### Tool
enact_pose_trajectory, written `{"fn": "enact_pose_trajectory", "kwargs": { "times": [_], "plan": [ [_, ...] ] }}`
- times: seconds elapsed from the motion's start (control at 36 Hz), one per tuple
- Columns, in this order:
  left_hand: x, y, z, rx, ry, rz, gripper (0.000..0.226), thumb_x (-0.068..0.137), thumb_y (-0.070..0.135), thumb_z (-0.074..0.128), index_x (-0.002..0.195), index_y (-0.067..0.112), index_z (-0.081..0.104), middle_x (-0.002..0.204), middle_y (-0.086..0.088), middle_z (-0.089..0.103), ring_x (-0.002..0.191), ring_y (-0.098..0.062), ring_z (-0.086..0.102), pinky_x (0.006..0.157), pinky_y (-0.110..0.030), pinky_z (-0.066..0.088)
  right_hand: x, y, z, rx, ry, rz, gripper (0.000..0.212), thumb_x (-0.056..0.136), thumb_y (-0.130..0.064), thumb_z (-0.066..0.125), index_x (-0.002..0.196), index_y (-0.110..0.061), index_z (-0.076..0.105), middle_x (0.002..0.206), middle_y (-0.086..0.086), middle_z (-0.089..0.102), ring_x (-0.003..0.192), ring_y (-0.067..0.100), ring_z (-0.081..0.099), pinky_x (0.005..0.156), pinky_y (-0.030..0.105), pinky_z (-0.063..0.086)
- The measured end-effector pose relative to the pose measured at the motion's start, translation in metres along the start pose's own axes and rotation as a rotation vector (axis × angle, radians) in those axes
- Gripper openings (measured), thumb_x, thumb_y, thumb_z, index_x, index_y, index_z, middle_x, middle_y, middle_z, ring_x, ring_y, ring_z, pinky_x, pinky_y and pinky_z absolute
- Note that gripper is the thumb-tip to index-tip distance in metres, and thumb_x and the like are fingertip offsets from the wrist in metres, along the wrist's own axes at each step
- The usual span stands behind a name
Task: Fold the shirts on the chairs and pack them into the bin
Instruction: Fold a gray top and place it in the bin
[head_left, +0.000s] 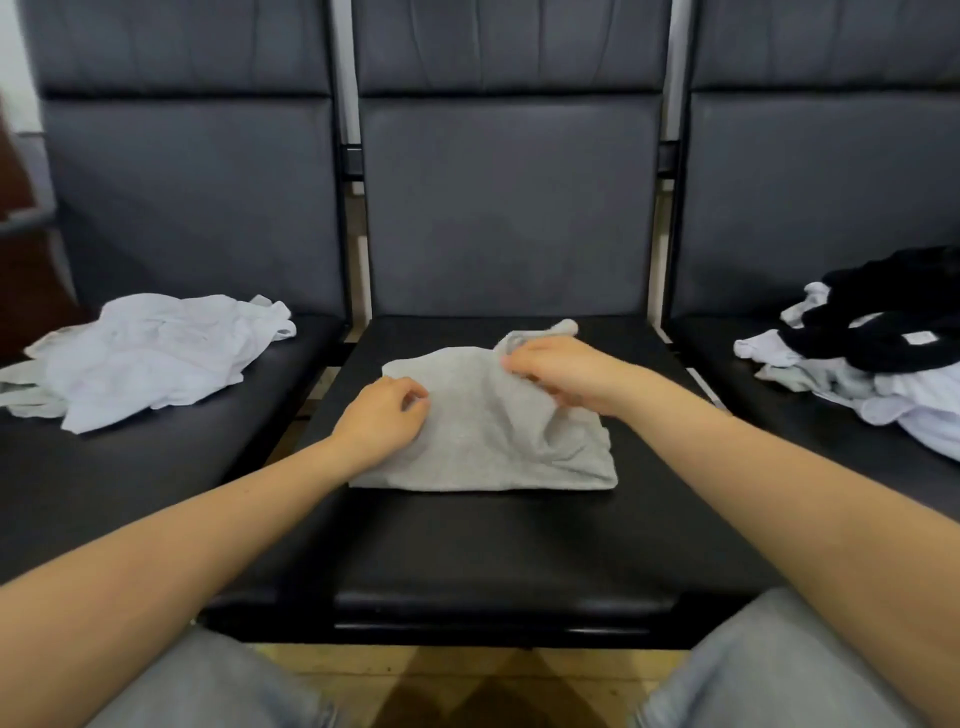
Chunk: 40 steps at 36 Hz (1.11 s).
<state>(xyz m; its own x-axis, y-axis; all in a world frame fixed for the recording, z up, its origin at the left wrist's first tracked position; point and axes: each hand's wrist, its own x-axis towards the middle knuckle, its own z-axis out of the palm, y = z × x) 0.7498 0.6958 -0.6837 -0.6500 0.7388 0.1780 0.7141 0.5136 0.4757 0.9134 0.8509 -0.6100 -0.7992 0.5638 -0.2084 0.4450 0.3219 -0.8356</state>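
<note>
At frame centre, the left hand is pinching the gray shirt on the middle chair seat, probably anchoring it, while the right hand is gripping a raised fold (likely mid-fold). No bin is showing.

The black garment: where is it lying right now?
In the head view, the black garment lies on top of a pile of white shirts on the right chair's seat, far right of the grey shirt.
</note>
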Motion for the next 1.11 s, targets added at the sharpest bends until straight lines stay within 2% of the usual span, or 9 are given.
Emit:
{"fn": "enact_pose_trajectory", "kwargs": {
  "times": [0.11, 0.31, 0.42, 0.61, 0.72, 0.81, 0.92, 1.03, 1.11],
  "plan": [
    [-0.004, -0.004, -0.001, 0.030, 0.009, 0.017, 0.024, 0.091, 0.026, 0.048, 0.092, 0.019, 0.071, 0.104, 0.008, 0.069, 0.095, -0.017, 0.062, 0.085, -0.042, 0.052, -0.004, 0.003, 0.012, 0.013, -0.168, 0.014, 0.029, 0.099, -0.029, 0.051, 0.118, -0.008, 0.057, 0.095, 0.009, 0.070, 0.073, 0.021, 0.072, 0.057, 0.025, 0.053],
    [-0.003, 0.002, 0.004, 0.026, 0.065, -0.046, 0.034, 0.092, 0.034, 0.044, 0.083, 0.010, 0.068, 0.084, -0.004, 0.068, 0.079, -0.024, 0.063, 0.072, -0.041, 0.052, 0.006, 0.030, -0.023, 0.122, 0.247, 0.041, 0.019, 0.092, -0.015, 0.055, 0.103, -0.005, 0.066, 0.080, 0.008, 0.065, 0.054, 0.016, 0.055, 0.047, 0.022, 0.038],
    [0.000, 0.017, 0.008, -0.039, 0.086, -0.039, 0.041, 0.094, 0.038, 0.046, 0.076, 0.006, 0.062, 0.074, -0.008, 0.064, 0.073, -0.027, 0.061, 0.064, -0.040, 0.048, 0.009, 0.055, -0.033, -0.008, 0.327, 0.124, 0.022, 0.093, -0.034, 0.059, 0.093, -0.012, 0.063, 0.088, 0.005, 0.063, 0.067, 0.014, 0.054, 0.056, 0.025, 0.043],
    [0.006, 0.035, 0.025, 0.022, -0.015, -0.054, 0.049, 0.088, 0.058, 0.055, 0.071, 0.012, 0.055, 0.072, -0.003, 0.061, 0.074, -0.019, 0.059, 0.066, -0.033, 0.043, 0.006, 0.072, -0.015, -0.342, 0.185, 0.126, 0.056, 0.072, -0.070, 0.066, 0.072, -0.014, 0.058, 0.074, -0.004, 0.060, 0.071, 0.013, 0.059, 0.061, 0.028, 0.045],
    [0.008, 0.036, 0.033, 0.068, 0.040, -0.002, 0.036, 0.086, 0.058, 0.057, 0.071, 0.028, 0.043, 0.078, 0.008, 0.055, 0.080, -0.018, 0.056, 0.072, -0.034, 0.045, 0.005, 0.069, -0.007, -0.345, 0.169, 0.092, 0.043, 0.077, -0.060, 0.068, 0.079, -0.018, 0.061, 0.083, -0.004, 0.065, 0.079, 0.013, 0.062, 0.065, 0.028, 0.045],
    [0.011, 0.037, 0.032, 0.002, 0.003, 0.023, 0.032, 0.088, 0.054, 0.057, 0.072, 0.028, 0.047, 0.075, 0.010, 0.055, 0.078, -0.014, 0.053, 0.072, -0.033, 0.044, 0.003, 0.066, -0.012, -0.338, 0.215, 0.057, 0.028, 0.086, -0.043, 0.063, 0.074, -0.018, 0.056, 0.078, -0.004, 0.061, 0.073, 0.013, 0.058, 0.059, 0.027, 0.041],
    [0.010, 0.043, 0.027, -0.170, -0.055, 0.074, 0.021, 0.094, 0.041, 0.055, 0.091, 0.021, 0.062, 0.083, 0.005, 0.064, 0.080, -0.010, 0.055, 0.073, -0.026, 0.046, 0.006, 0.066, -0.024, -0.162, 0.313, 0.083, 0.014, 0.090, -0.022, 0.057, 0.082, -0.012, 0.051, 0.085, 0.002, 0.057, 0.077, 0.018, 0.056, 0.072, 0.032, 0.044],
    [0.009, 0.044, 0.024, -0.150, -0.064, 0.056, 0.019, 0.094, 0.039, 0.053, 0.098, 0.024, 0.064, 0.090, 0.011, 0.064, 0.086, -0.009, 0.059, 0.079, -0.030, 0.050, 0.007, 0.066, -0.039, -0.031, 0.422, 0.152, 0.044, 0.083, -0.026, 0.065, 0.116, 0.000, 0.051, 0.109, 0.011, 0.062, 0.094, 0.025, 0.062, 0.078, 0.033, 0.050],
    [0.010, 0.037, 0.023, -0.118, -0.059, 0.022, 0.016, 0.092, 0.031, 0.052, 0.097, 0.023, 0.065, 0.089, 0.011, 0.063, 0.087, -0.010, 0.061, 0.081, -0.034, 0.053, 0.004, 0.061, -0.049, 0.076, 0.476, 0.134, 0.037, 0.080, -0.026, 0.071, 0.106, -0.001, 0.061, 0.101, 0.014, 0.067, 0.086, 0.024, 0.064, 0.082, 0.037, 0.052]
  ]
}}
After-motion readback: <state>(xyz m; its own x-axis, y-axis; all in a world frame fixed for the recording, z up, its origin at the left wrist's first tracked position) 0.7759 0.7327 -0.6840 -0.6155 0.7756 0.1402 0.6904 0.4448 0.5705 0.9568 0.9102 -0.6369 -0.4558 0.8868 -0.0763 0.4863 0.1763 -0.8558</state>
